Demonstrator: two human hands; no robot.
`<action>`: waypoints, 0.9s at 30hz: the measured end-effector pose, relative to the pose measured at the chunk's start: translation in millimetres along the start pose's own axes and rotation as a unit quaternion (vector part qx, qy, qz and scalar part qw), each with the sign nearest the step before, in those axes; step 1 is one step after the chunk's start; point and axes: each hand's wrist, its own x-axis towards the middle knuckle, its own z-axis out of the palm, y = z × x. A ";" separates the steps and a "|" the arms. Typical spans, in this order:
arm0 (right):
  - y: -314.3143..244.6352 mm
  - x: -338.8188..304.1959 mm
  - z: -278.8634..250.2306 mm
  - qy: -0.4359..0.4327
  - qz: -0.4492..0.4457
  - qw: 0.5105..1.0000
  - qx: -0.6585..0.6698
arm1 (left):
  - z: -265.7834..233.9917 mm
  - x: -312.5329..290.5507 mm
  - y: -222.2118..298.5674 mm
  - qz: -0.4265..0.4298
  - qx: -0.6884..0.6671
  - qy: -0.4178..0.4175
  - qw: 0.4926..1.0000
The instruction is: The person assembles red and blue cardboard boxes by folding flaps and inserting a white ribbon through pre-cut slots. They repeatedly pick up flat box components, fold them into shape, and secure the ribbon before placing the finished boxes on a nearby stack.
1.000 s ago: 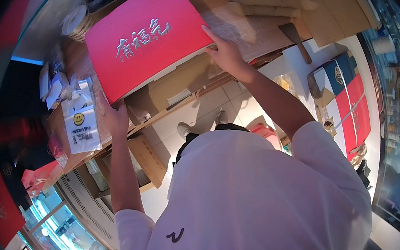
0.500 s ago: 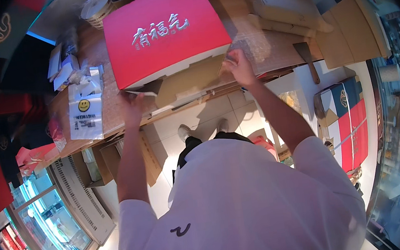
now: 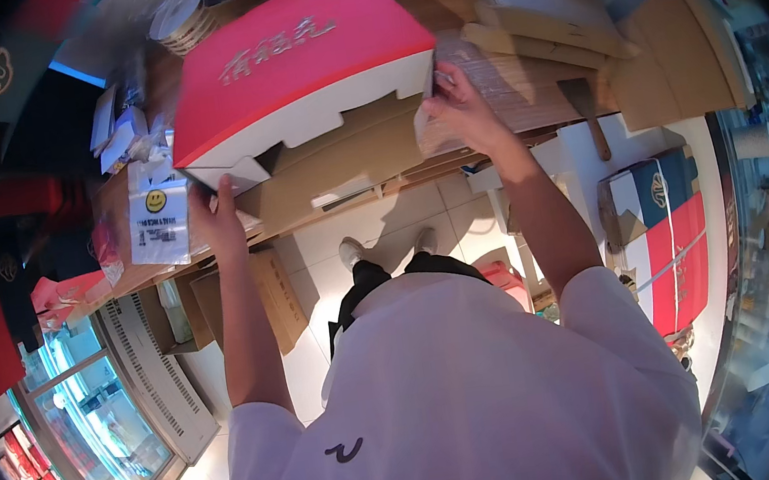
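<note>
A large red gift box (image 3: 304,53) with silver lettering on top is tilted on the bench, its near side raised. White notched flaps (image 3: 329,103) show along its near edge, with a brown cardboard panel (image 3: 327,165) below them. My left hand (image 3: 219,217) grips the near left corner, thumb on a white flap and the other fingers hidden beneath. At the near right corner my right hand (image 3: 463,110) pinches the edge of the box, fingers bent around its side.
A white plastic bag with a yellow smiley (image 3: 158,220) lies left of the box. Tape rolls (image 3: 177,21) stand behind it. To the right are flat cardboard pieces (image 3: 551,32), a scraper (image 3: 592,118) and a folded carton (image 3: 678,50). Red, white and dark boxes (image 3: 668,243) stand lower right.
The near edge of the red box has risen, showing more of the white flaps and brown panel. My left hand has shifted left and down; my right hand has closed on the corner.
</note>
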 end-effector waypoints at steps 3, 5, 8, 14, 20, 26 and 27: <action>-18.3 -9.3 10.1 -0.030 -0.015 0.997 -0.073 | -7.0 -4.2 2.4 -0.020 -0.086 0.042 0.995; -26.0 -16.1 12.5 -0.037 -0.020 0.994 -0.102 | -10.3 -8.2 11.7 -0.015 -0.045 0.062 0.997; -38.1 -24.9 23.8 -0.010 -0.053 0.988 -0.145 | -10.2 -16.8 25.2 0.003 0.028 0.075 0.997; -39.1 -30.1 30.7 0.183 -0.169 0.870 -0.425 | -1.7 -40.5 61.9 0.008 0.182 0.069 0.981; -42.0 -39.8 37.6 0.223 -0.221 0.875 -0.369 | -11.0 -41.8 55.0 0.124 0.129 0.098 0.979; -71.5 -86.1 25.7 0.018 -0.146 0.904 -0.400 | -63.4 -62.2 61.8 0.109 0.085 -0.127 0.982; -78.9 -95.1 30.9 -0.017 -0.132 0.898 -0.419 | -69.1 -65.6 69.2 0.085 0.040 -0.167 0.981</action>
